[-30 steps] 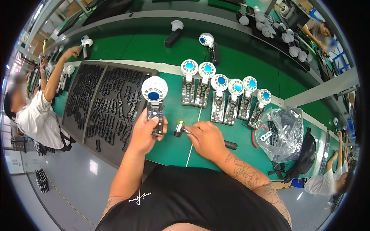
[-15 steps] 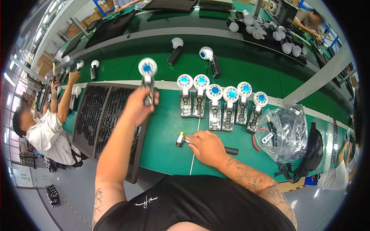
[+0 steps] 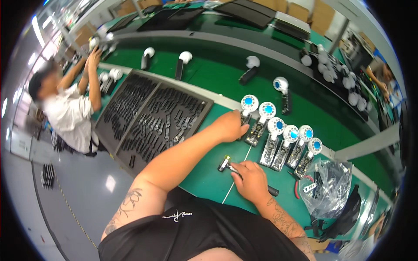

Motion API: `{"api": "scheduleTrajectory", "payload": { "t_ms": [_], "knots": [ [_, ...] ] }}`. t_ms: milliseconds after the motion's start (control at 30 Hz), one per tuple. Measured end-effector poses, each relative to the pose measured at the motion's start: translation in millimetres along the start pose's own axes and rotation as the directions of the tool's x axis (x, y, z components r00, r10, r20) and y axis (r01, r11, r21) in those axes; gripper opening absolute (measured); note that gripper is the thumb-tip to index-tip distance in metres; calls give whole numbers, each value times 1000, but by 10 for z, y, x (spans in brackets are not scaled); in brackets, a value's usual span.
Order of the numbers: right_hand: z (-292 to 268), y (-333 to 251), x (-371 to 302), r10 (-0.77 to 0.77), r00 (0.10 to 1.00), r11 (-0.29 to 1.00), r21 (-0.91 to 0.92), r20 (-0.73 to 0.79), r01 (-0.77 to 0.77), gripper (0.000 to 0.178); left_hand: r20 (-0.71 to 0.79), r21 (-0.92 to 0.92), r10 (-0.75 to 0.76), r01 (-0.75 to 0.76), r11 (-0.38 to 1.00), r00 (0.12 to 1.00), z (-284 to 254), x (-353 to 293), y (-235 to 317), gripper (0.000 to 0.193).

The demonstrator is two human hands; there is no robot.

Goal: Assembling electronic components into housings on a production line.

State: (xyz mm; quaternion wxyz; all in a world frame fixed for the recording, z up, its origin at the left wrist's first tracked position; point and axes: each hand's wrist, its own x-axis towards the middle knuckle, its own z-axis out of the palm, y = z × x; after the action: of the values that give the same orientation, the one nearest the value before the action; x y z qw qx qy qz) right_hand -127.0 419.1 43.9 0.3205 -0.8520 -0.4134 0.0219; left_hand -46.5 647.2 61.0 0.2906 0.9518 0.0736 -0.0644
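Note:
At the left end of a slanting row, my left hand (image 3: 230, 126) is closed around the body of a handheld fan (image 3: 249, 103) with a round white head and blue centre. Its fingers hide most of that body. More fans of this kind lie alongside, among them one fan (image 3: 267, 109) just to the right; their bodies show bare circuit boards. Lower down, my right hand (image 3: 252, 180) is wrapped round the shaft of a small hammer (image 3: 224, 163). The hammer's head has a yellow-green end and points left, while its black grip sticks out behind the hand.
A divided dark tray (image 3: 159, 85) of black parts lies left. Across the green belt are spread fans with dark handles, including one fan (image 3: 185, 56). On the right are a clear plastic bag (image 3: 328, 187) and a black bag (image 3: 348, 213). A co-worker (image 3: 65, 108) works at far left.
My view has swung left. My left hand, which held up a fan, has let it go and now grasps the row's leftmost one. Another fan appears on the belt. My right hand keeps the hammer.

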Motion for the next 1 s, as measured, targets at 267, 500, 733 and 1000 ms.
{"api": "scheduleTrajectory", "payload": {
  "t_ms": [267, 500, 733, 1000],
  "knots": [
    [47, 21, 48, -5, 1000, 1000, 27, 2, 5, 31, 71, -997, 80, 73, -22, 994, -823, -381, -767, 33],
    [11, 48, 14, 0, 1000, 1000, 21, 0, 0, 31, -436, 94, -197, 263, 960, 878, -1175, -742, -1418, 48],
    [31, -15, 43, 4, 1000, 1000, -8, 29, -3, 31, -339, 251, -373, 465, 849, 864, -960, -707, -1256, 43],
    [2, -92, 17, 18, 1000, 1000, -22, 20, -18, 31, -295, 193, -363, 428, 883, 884, -1065, -715, -1215, 45]
  ]
}}
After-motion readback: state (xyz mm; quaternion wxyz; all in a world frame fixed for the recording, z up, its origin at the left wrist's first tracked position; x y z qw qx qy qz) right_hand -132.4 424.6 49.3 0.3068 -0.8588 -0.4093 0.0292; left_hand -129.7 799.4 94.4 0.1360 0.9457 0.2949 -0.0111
